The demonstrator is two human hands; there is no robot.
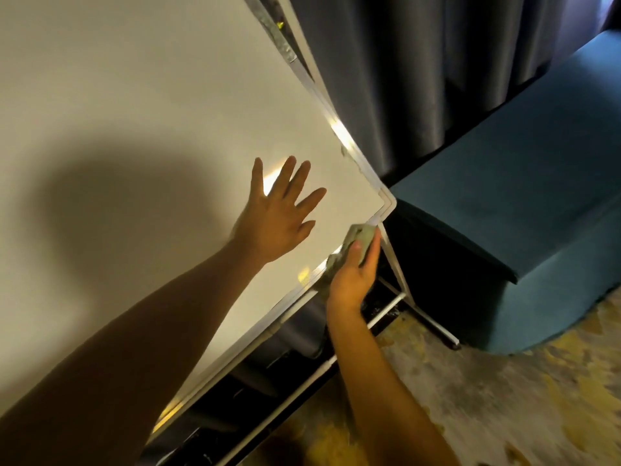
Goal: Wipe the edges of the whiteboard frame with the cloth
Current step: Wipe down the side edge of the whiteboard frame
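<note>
Head view: left hand [280, 213] lies flat on the whiteboard [151, 112], fingers spread and straight. Just beside it, the right hand [356, 269] grips the cloth [361, 238] against the frame [349, 148] near its corner. A sofa [524, 210] stands beyond that corner.

The left hand [280, 218] lies flat with spread fingers on the big white whiteboard [151, 112]. The right hand [353, 275] grips a small grey-green cloth [361, 238] against the board's silver metal frame [386, 210], just beside the bottom corner. A blue soft seat [537, 196] stands near dark grey curtains [420, 62].
</note>
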